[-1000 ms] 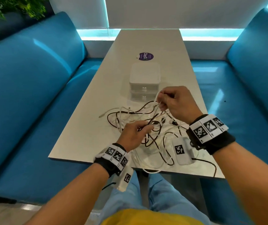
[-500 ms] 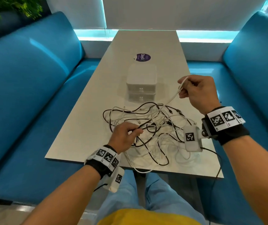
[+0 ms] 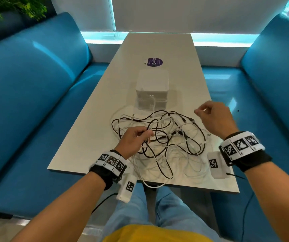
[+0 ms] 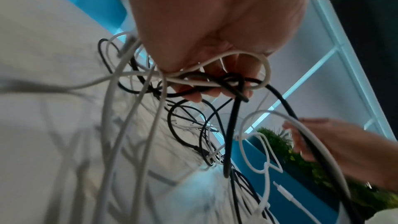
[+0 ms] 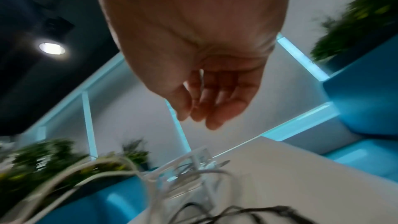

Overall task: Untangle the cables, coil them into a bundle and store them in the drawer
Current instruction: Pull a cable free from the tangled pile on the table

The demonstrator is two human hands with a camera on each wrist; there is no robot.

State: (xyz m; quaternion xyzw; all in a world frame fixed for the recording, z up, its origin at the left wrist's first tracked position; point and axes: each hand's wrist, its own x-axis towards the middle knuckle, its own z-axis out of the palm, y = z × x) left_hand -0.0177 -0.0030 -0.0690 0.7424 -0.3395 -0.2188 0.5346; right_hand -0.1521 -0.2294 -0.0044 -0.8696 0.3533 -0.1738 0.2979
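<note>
A tangle of white and black cables (image 3: 168, 142) lies on the near half of the table (image 3: 91, 137). My left hand (image 3: 146, 134) sits on the tangle's left side and pinches white and black strands; in the left wrist view the strands (image 4: 215, 83) loop across its fingers (image 4: 193, 94). My right hand (image 3: 200, 112) hovers above the tangle's right edge, fingers loosely curled with nothing in them; the right wrist view shows its hollow empty (image 5: 206, 101). A small white drawer box (image 3: 151, 88) stands just beyond the cables, both drawers closed.
A purple round sticker (image 3: 155, 62) lies on the table behind the box. Blue sofas flank the table on the left (image 3: 26, 93) and right (image 3: 271, 84). One white loop (image 3: 155, 186) hangs over the table's near edge.
My right hand pulled a white cable up and to the right, then let it go and dropped lower, empty. The left hand kept its hold on the tangle.
</note>
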